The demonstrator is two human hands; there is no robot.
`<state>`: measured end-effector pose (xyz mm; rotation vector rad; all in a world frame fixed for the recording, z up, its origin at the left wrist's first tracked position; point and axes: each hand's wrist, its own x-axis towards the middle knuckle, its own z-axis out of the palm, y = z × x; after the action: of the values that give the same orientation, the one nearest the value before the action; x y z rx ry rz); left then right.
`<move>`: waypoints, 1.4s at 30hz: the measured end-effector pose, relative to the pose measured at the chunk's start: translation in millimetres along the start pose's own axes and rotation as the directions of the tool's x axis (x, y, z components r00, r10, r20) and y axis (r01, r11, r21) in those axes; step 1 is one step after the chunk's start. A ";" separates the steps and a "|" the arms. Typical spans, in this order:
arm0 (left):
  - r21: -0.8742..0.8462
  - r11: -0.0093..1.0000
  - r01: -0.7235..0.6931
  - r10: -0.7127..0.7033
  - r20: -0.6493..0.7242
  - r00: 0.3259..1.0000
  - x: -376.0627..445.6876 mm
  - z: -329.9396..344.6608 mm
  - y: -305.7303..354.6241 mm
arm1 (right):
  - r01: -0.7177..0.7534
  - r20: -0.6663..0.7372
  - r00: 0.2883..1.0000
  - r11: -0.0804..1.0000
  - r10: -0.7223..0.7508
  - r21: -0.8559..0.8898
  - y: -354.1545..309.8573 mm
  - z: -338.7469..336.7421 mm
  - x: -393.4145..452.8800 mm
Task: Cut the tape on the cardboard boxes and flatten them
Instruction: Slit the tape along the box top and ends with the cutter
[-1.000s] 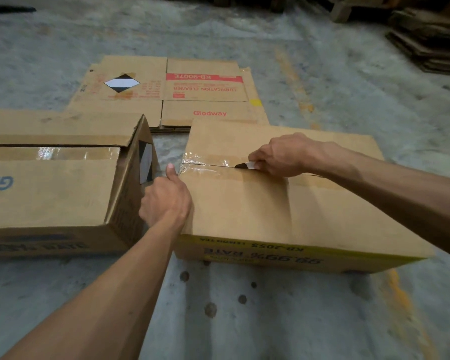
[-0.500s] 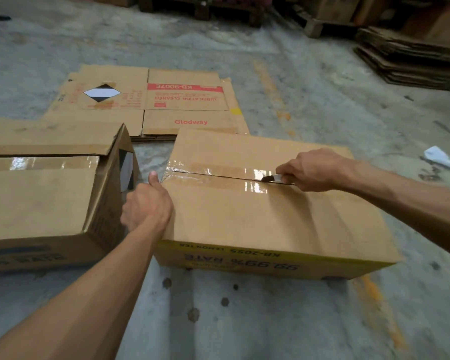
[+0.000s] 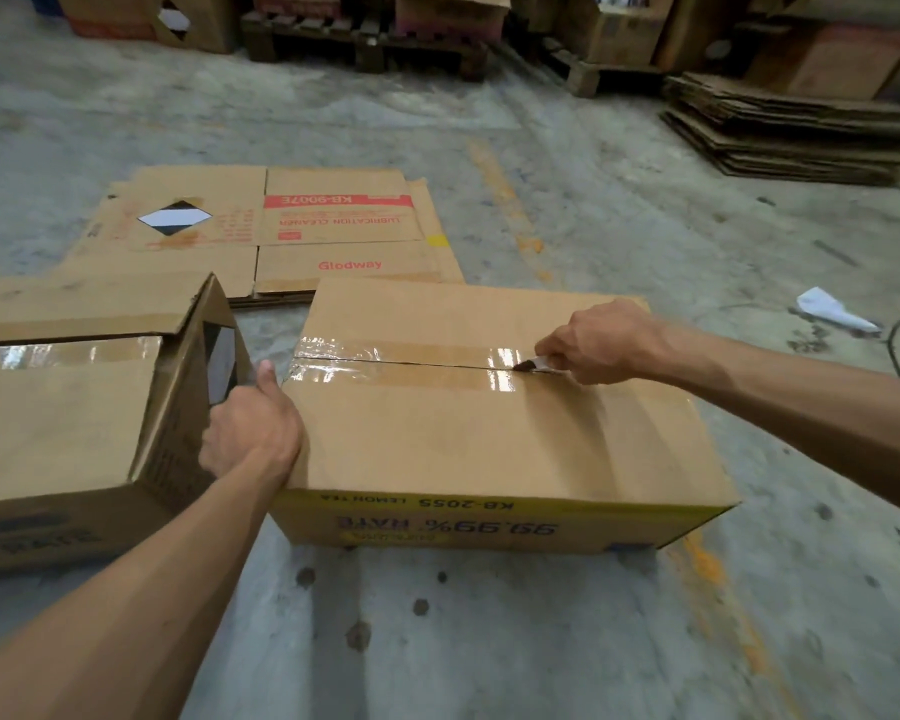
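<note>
1. Head view: my left hand [image 3: 253,433] grips the left edge of the box [image 3: 489,439] on the floor.
2. Tape [image 3: 401,363] splits mid-top.
3. My right hand [image 3: 601,341] clutches the knife [image 3: 533,364]; slipping could gouge cardboard.

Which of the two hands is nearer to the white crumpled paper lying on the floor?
The right hand. It grips a knife on the taped box top, on the side toward the white paper. The left hand holds the box's opposite end, farther away.

Right hand [image 3: 601,339] drew blade [image 3: 531,364] rightward along tape [image 3: 401,363]
</note>
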<state>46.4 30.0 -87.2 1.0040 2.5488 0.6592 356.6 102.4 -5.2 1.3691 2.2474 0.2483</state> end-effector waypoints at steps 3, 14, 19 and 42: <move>0.012 1.000 -0.001 0.001 -0.011 1.000 2.6 3.3 -1.8 | -0.026 0.018 1.000 1.000 0.026 -0.005 7.0 10.4 -7.6; 0.013 0.992 -0.128 0.128 -0.061 0.990 24.7 -6.5 7.4 | -0.030 -0.128 0.990 0.978 0.058 0.208 -2.5 34.1 3.8; -0.034 0.955 -0.293 0.291 -0.056 0.955 49.7 -12.5 30.3 | -0.011 -0.149 0.988 0.970 0.048 0.243 -12.4 22.0 21.5; 0.229 0.605 -0.762 0.694 0.317 0.646 -16.3 85.1 83.9 | -0.081 0.008 0.997 0.989 0.080 0.124 41.4 28.0 -22.2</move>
<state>142.6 98.2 -112.6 2.1855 2.0253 0.2464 411.3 100.2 -5.9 1.5257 2.2402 0.1349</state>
